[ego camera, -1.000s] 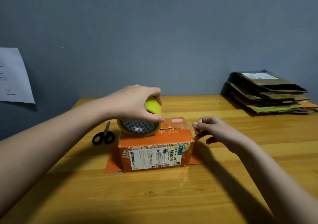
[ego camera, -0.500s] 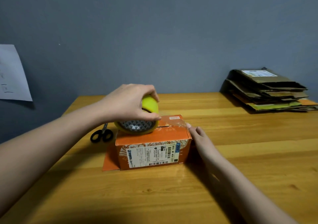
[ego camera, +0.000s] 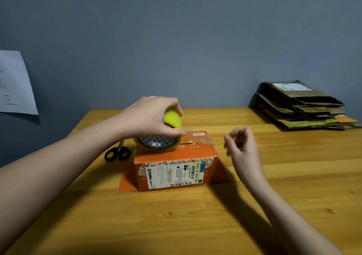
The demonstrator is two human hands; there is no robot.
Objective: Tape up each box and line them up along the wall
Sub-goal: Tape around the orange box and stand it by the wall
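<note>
Blue-grey wall [ego camera: 176, 39] is seen behind a wooden tabletop [ego camera: 176, 225], and a white sheet of paper [ego camera: 15, 84] is fixed to the wall at the far left, well to the left of the left hand. Black-handled scissors [ego camera: 117, 152] are laid on the tabletop just below and left of the left hand [ego camera: 148, 115], partly hidden behind the forearm. The left grip is closed around a yellow roll of tape [ego camera: 159, 137]: the fingers are curled over the top of the roll and the thumb is pressed against its near rim. The roll is set on edge on the left part of the top of an orange cardboard box [ego camera: 176, 168], directly beneath the left hand. The box is placed near the middle of the tabletop, well apart from the wall, with a white shipping label [ego camera: 172, 174] on its near face and orange flaps spread flat on the tabletop at both ends. A glossy strip of clear tape [ego camera: 201, 140] is seen on the right part of the box top, between the two hands. The right hand [ego camera: 242, 147] is held in the air just right of the box, touching nothing; its fingers are curled loosely and nothing is held. Far to the right of the right hand, a stack of flattened cardboard boxes [ego camera: 301, 108] is piled against the wall.
</note>
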